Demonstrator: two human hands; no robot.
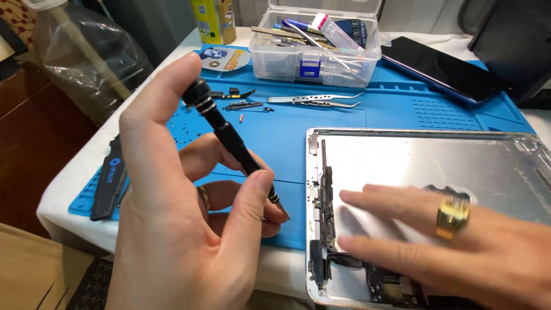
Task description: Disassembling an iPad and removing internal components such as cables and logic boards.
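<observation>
The left hand (172, 218) is lifted above the near left part of the blue work mat (344, 115) and grasps a small black screwdriver (232, 143) in a precision grip. The index finger lies over the round cap at the top, and the thumb and the middle finger pinch the lower part of the shaft. The long axis of the tool is tilted: the cap is far and to the left, and the thin tip (282, 209) points near and to the right, toward the open metal tablet shell (430, 155). The tip is in the air, just beside the left edge of the shell and not touching it.

The right hand (459, 241) holds nothing. It lies flat on the inside of the shell with the fingers stretched to the left, and it wears a gold ring (452, 215). Its fingertips are near the dark strip of parts (326, 201) that runs along the left edge of the shell. This strip is to the right of the screwdriver tip and a little lower, between the tip and the fingers of the right hand, so the left hand with the tool is the nearer one to it.

Farther away on the mat lie metal tweezers (313, 100) and some small dark parts (241, 99), and behind them stands a clear plastic box (315, 49) with tools. A dark phone (442, 69) lies at the far right.
</observation>
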